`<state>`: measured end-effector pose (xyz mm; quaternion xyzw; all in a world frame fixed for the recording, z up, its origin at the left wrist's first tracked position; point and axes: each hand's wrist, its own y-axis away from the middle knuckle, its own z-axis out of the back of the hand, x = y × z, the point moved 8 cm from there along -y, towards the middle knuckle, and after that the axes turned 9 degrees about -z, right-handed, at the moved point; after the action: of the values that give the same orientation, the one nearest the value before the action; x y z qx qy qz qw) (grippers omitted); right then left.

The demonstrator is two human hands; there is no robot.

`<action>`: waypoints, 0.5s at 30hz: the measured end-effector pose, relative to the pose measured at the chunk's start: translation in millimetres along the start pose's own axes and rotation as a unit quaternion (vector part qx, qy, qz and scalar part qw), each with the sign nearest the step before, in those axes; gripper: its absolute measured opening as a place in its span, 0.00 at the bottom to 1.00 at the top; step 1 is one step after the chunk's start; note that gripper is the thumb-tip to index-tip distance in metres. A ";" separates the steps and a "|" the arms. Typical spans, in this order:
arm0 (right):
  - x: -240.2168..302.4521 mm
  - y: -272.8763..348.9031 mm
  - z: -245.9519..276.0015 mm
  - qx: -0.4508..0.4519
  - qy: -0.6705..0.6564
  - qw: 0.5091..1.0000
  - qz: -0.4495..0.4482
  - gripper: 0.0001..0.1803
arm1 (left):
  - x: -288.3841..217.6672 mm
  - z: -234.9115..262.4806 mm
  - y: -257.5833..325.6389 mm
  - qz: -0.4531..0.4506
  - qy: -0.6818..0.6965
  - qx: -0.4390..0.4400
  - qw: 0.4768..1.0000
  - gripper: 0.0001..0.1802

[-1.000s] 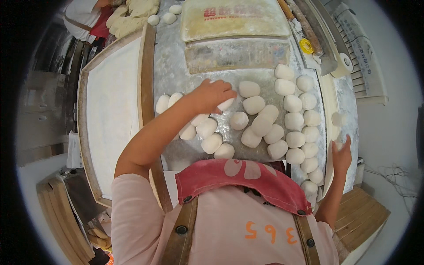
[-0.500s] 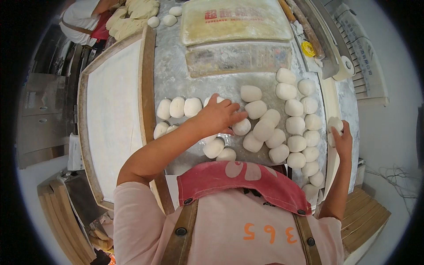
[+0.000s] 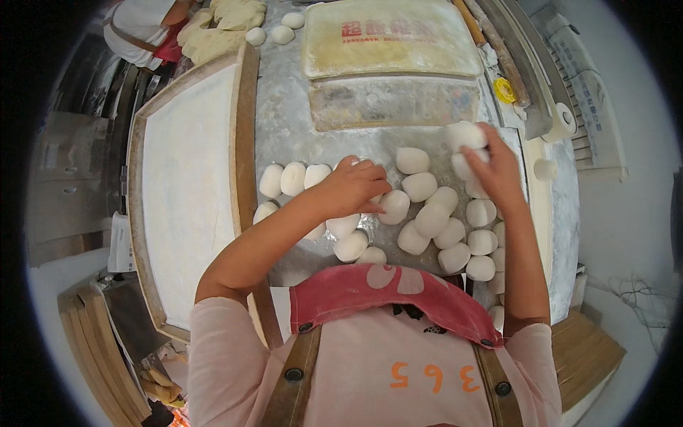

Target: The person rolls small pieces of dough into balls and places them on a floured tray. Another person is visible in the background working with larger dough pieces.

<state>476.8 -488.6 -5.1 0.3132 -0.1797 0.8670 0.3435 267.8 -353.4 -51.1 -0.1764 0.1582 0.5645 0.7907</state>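
Rounded white dough pieces (image 3: 431,220) lie in uneven rows and clusters on the floured worktop (image 3: 284,85). My left hand (image 3: 358,185) curls palm down over pieces in the middle; its thumb and forefinger close around a dough piece partly hidden beneath them. Another dough piece (image 3: 395,206) sits right by those fingertips. At the upper right of the group, my right hand (image 3: 496,167) grips a dough piece (image 3: 464,135), its fingers wrapped over the right side. A second piece (image 3: 464,168) shows just below the right thumb. My right forearm covers part of the right-hand column.
A long wooden-framed tray (image 3: 244,135) with a white lining stands at left. A lidded plastic box (image 3: 391,43) sits at the back. One dough piece (image 3: 546,169) rests on the right ledge. A rolling pin (image 3: 509,67) lies beyond. Another person (image 3: 139,32) works far left beside bulk dough (image 3: 228,28).
My right hand has moved from the right ledge leftward and away from me, over the right-hand column of dough. My left hand stays in place, its fingers drawn closer together. The view has shifted slightly.
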 end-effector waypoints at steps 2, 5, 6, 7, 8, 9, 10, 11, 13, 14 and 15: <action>10.5 -5.1 -37.2 0.067 0.204 0.976 0.031 0.26 | 3.6 -0.6 1.6 0.012 -0.013 -0.020 1.000 0.23; 8.4 -1.2 -40.7 0.000 0.165 0.986 0.038 0.26 | 6.3 -4.4 -1.6 0.033 -0.026 0.000 0.999 0.27; 8.2 2.1 -33.3 -0.020 0.161 0.986 0.038 0.26 | 3.9 -5.4 -0.2 0.033 -0.033 0.009 0.999 0.30; 6.0 8.7 -17.8 -0.041 0.158 0.986 0.037 0.26 | 1.8 -5.8 0.5 0.031 -0.038 0.018 0.999 0.32; -0.8 19.0 -1.5 -0.063 0.155 0.985 0.034 0.26 | -0.5 -5.5 0.8 0.019 -0.035 0.023 0.999 0.35; -15.7 36.0 19.2 -0.096 0.156 0.983 0.033 0.27 | -2.0 -4.2 2.9 0.009 -0.033 0.026 0.999 0.37; -35.5 59.2 45.9 -0.128 0.158 0.979 0.030 0.27 | -3.4 -2.9 4.3 -0.002 -0.030 0.029 0.999 0.39; -62.0 83.6 72.4 -0.126 0.180 0.975 -0.022 0.28 | -4.4 -2.0 5.2 -0.007 -0.040 0.041 0.998 0.42; -120.9 150.3 124.4 -0.164 0.289 0.935 -0.126 0.31 | -8.1 -1.4 5.1 -0.016 -0.059 0.063 0.996 0.46; -149.7 186.7 148.8 -0.154 0.295 0.921 -0.200 0.34 | -9.2 -2.1 3.8 -0.012 -0.061 0.067 0.996 0.47; -177.2 230.2 168.6 -0.163 0.314 0.894 -0.274 0.37 | -10.8 -3.7 1.6 -0.011 -0.064 0.072 0.995 0.48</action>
<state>485.2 -824.0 -20.7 0.0009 -0.1083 0.7503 0.6521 262.8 -363.6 -49.6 -0.0842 0.1462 0.5528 0.8161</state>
